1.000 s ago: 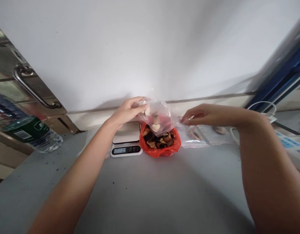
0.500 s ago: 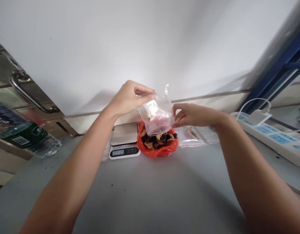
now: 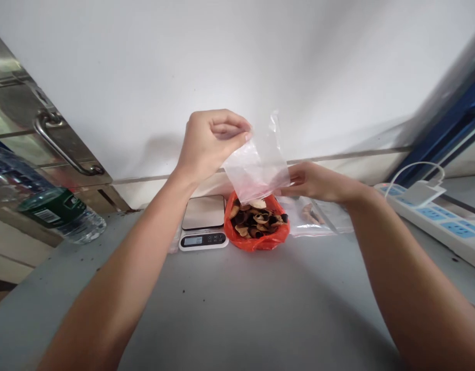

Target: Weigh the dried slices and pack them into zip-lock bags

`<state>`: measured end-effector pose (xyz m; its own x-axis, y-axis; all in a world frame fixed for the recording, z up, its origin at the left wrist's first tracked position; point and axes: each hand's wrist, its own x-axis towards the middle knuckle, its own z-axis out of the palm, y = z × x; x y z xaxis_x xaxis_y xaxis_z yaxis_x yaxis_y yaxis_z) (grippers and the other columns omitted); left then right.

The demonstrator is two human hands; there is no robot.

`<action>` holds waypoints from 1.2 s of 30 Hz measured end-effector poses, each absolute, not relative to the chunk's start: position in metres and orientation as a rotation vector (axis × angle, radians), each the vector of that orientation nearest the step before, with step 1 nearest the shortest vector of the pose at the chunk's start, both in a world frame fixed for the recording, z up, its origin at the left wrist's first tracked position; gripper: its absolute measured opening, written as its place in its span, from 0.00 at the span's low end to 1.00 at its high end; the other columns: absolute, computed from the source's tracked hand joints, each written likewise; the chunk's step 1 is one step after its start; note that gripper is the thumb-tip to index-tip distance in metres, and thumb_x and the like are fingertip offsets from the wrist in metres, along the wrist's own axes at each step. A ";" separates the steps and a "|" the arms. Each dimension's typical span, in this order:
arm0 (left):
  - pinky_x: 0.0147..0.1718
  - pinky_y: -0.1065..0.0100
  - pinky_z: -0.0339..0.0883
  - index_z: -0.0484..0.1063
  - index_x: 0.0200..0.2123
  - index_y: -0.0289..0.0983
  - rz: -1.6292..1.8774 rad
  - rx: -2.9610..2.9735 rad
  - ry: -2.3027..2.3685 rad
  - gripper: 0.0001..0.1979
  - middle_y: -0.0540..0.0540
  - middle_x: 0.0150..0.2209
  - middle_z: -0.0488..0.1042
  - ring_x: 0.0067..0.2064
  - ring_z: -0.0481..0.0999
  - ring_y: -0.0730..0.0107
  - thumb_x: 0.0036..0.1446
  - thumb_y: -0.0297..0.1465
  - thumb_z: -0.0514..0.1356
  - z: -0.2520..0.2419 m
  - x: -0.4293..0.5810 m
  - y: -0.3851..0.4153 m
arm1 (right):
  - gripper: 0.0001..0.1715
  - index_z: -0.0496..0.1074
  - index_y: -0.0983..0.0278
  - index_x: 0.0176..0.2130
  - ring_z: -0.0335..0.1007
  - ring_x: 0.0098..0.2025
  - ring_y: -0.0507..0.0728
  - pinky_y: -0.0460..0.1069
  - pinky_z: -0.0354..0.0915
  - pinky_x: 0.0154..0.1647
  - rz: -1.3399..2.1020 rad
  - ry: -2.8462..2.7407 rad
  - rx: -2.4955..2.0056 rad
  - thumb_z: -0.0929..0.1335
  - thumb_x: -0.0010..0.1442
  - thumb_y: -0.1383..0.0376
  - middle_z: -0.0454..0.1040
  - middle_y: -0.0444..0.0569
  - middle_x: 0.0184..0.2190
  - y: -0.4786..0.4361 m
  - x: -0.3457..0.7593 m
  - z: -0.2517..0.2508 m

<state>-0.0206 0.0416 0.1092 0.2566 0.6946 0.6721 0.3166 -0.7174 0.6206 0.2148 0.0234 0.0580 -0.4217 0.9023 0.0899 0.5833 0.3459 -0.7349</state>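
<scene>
My left hand [image 3: 218, 135] pinches the upper left edge of a clear plastic bag [image 3: 256, 167], which hangs tilted above a red plastic bag [image 3: 256, 243]. My right hand [image 3: 312, 181] grips the clear bag's lower right edge, its fingertips partly hidden behind the film. The clear bag looks flat, and a pinkish tint shows near its bottom. Curled brown and dark dried slices [image 3: 256, 221] fill the open red bag, with a paler piece [image 3: 258, 204] on top at the back. Just left of it stands a small digital scale [image 3: 204, 214] with a lit display.
Flat clear bags, one with brownish pieces [image 3: 309, 214], lie right of the red bag. A white power strip [image 3: 434, 214] with a plugged-in charger is at far right. On the left lies a large water bottle [image 3: 62, 211]. A pale wall [image 3: 222, 62] rises behind the grey table [image 3: 237, 299].
The clear bag has been raised slightly, and the white pieces inside it are gone from view. A pale piece now shows on the dried slices. The camera view has shifted a little.
</scene>
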 end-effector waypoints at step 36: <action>0.38 0.60 0.79 0.78 0.34 0.39 1.199 1.203 1.708 0.25 0.36 0.37 0.85 0.42 0.86 0.52 0.62 0.55 0.59 -0.029 -0.258 -0.009 | 0.17 0.82 0.66 0.48 0.77 0.51 0.63 0.52 0.67 0.42 -0.025 -2.814 -0.872 0.63 0.72 0.70 0.82 0.60 0.49 0.009 -0.046 0.023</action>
<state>-0.2580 -0.0090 -0.0288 -0.3084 0.9504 -0.0409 0.2845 0.1332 0.9494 -0.0464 0.0087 0.0225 -0.8075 0.5583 0.1904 0.5616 0.8264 -0.0415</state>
